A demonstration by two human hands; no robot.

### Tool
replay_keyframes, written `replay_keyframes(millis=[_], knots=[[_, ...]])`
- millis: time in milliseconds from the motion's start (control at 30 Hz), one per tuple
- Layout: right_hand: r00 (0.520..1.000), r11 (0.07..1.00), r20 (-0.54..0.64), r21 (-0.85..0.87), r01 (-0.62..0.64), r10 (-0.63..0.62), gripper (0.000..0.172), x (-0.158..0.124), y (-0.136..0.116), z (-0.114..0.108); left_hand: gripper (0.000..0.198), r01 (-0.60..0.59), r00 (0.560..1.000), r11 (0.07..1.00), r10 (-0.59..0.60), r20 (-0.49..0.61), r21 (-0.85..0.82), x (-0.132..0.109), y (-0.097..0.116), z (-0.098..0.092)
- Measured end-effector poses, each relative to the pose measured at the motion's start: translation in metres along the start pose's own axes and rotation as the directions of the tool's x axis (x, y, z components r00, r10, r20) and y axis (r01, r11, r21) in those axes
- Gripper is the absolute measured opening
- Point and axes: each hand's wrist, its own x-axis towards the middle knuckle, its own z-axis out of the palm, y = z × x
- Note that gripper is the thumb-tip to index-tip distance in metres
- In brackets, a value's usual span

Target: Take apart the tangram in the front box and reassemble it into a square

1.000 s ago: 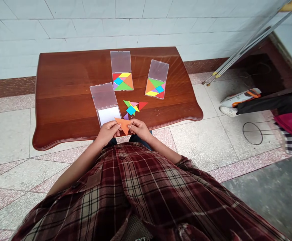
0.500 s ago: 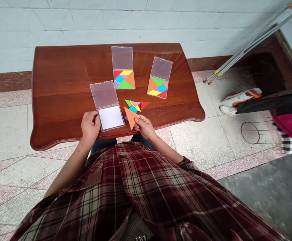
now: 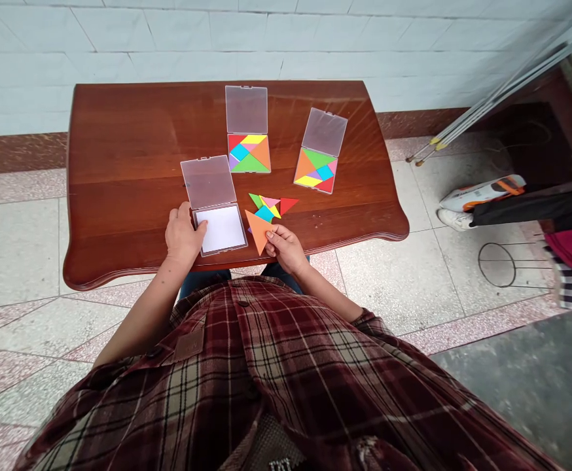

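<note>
My right hand [image 3: 285, 245] pinched the orange triangle [image 3: 257, 229] just beside the empty case [image 3: 223, 229], while my left hand [image 3: 182, 232] lay on that case's left edge.
The triangle was clamped between my right thumb and fingers by its near corner, tilted, over the near edge of the table [image 3: 119, 163], between the case and the loose pieces [image 3: 268, 206]. My left thumb touched the case's white bottom near the hinge of its open lid [image 3: 208, 182]; whether that hand gripped or only rested, I could not tell. Two filled cases [image 3: 249, 152] [image 3: 318, 170] lay open farther back, well apart from both hands.
</note>
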Motion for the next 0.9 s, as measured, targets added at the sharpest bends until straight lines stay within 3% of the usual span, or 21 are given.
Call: replay_keyframes(millis=[900], knots=[[1.000,1.000,0.020,-0.023,0.020,-0.019,0.047,0.0020,0.0006,0.0004,0.051,-0.007,1.000,1.000,0.007,-0.016,-0.009,-0.0032,-0.0036,0.0040]])
